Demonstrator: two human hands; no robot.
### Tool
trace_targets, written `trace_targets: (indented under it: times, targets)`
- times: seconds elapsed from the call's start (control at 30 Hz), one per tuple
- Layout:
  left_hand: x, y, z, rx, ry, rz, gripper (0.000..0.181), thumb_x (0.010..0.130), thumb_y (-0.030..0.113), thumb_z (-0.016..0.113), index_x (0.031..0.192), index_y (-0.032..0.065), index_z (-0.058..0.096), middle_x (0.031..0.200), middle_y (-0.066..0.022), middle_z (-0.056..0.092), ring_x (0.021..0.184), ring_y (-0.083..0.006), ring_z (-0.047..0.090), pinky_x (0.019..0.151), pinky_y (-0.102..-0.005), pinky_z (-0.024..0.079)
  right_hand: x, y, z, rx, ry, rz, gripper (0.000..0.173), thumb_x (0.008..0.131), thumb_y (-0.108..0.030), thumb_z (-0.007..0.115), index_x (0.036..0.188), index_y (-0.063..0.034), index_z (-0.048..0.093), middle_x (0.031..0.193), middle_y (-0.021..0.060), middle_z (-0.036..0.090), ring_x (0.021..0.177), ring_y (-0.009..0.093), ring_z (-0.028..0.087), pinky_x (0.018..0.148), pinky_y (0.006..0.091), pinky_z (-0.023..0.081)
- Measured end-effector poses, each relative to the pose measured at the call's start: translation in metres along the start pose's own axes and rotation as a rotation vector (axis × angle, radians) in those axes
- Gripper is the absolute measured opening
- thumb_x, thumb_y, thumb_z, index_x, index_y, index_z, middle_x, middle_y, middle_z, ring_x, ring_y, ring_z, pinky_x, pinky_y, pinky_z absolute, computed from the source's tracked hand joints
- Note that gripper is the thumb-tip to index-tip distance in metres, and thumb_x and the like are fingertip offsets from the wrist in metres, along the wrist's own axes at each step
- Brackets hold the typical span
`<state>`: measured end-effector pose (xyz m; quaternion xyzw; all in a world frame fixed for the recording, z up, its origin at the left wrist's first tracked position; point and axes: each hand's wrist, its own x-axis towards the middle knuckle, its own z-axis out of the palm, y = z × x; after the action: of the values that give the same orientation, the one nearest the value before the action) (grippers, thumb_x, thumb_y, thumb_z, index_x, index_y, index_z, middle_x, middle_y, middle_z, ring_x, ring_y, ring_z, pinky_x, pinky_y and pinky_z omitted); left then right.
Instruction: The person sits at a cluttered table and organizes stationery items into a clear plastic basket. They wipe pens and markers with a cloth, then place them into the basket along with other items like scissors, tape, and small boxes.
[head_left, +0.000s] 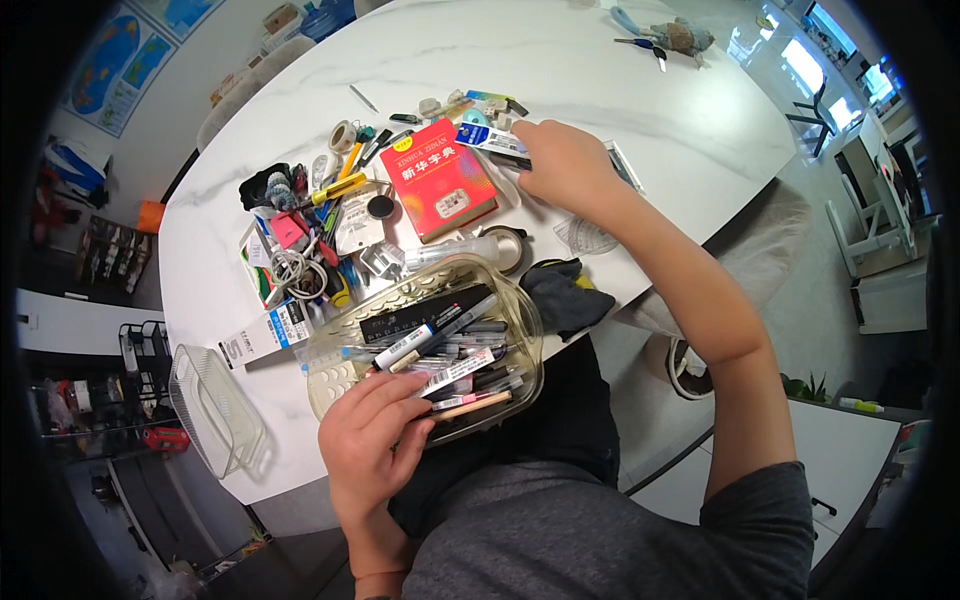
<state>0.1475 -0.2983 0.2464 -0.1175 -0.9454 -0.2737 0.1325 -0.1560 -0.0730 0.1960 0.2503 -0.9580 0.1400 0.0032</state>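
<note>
A yellowish clear plastic basket (529, 307) overhangs the near table edge, holding many pens, a black ruler (409, 315) and a white-barrelled marker (403, 349). My left hand (375, 435) grips its near left corner, fingers over the rim against the pens; the grip is partly hidden. Farther up, my right hand (566, 165) pinches a flat blue-and-white packet (487, 139) bearing writing. That packet overlaps the upper right corner of a thick red book (439, 176). Below this hand lies a clear protractor (585, 236).
Left of the book lie a yellow-handled tool (339, 187), a tape roll (343, 136) and a coiled white cable (300, 271). A clear plastic basket (217, 412) stands at the left table edge. A dark grey glove (566, 296) lies by the near edge, keys (651, 51) at the far right.
</note>
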Motion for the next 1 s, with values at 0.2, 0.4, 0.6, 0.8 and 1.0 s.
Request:
trace_targets:
  times: [0.2,0.4,0.6,0.8,1.0]
  targets:
    - [-0.001,0.001,0.000,0.001,-0.015,-0.022,0.016,0.080,0.015,0.084,0.092,0.0066,0.076,0.111,-0.0094,0.080,0.102,-0.0335,0.075,0.094,-0.0442,0.059,-0.008,0.015,-0.019,-0.116,-0.009,0.065,0.042,0.086,-0.020,0.081,0.125,-0.0075,0.072,0.115,0.0158,0.070,0.110,0.035,0.071,0.092,0.0471,0.059]
    - [-0.004,0.002,0.000,-0.012,-0.009,-0.040,0.015,0.083,0.016,0.082,0.093,0.0061,0.076,0.112,-0.0101,0.081,0.103,-0.0342,0.075,0.097,-0.0460,0.058,-0.001,0.019,-0.024,-0.264,-0.033,0.126,0.028,0.085,-0.021,0.082,0.108,-0.0051,0.079,0.114,0.0166,0.071,0.109,0.033,0.073,0.093,0.0448,0.060]
    - [-0.002,0.000,-0.001,0.012,0.004,0.004,0.018,0.079,0.013,0.085,0.093,0.0073,0.076,0.111,-0.0083,0.080,0.098,-0.0310,0.076,0.091,-0.0424,0.060,-0.001,0.019,-0.024,-0.218,-0.032,0.162,0.031,0.083,-0.024,0.081,0.106,-0.0028,0.080,0.107,0.0186,0.076,0.103,0.034,0.075,0.089,0.0447,0.061]
    - [-0.002,0.002,0.000,0.014,0.016,0.000,0.018,0.079,0.013,0.085,0.093,0.0076,0.076,0.111,-0.0080,0.080,0.096,-0.0307,0.076,0.092,-0.0422,0.060,0.017,0.068,-0.033,0.160,0.006,0.195,0.032,0.086,-0.027,0.073,0.099,0.0013,0.078,0.093,0.0168,0.075,0.086,0.027,0.073,0.079,0.0399,0.059]
    - [-0.002,0.001,0.001,-0.012,0.018,-0.007,0.016,0.080,0.014,0.084,0.092,0.0068,0.076,0.111,-0.0091,0.081,0.097,-0.0314,0.076,0.094,-0.0430,0.060,0.015,0.089,-0.053,1.031,-0.199,0.136,0.029,0.093,-0.033,0.077,0.104,-0.0058,0.075,0.081,-0.0003,0.067,0.063,0.009,0.056,0.053,0.0282,0.042]
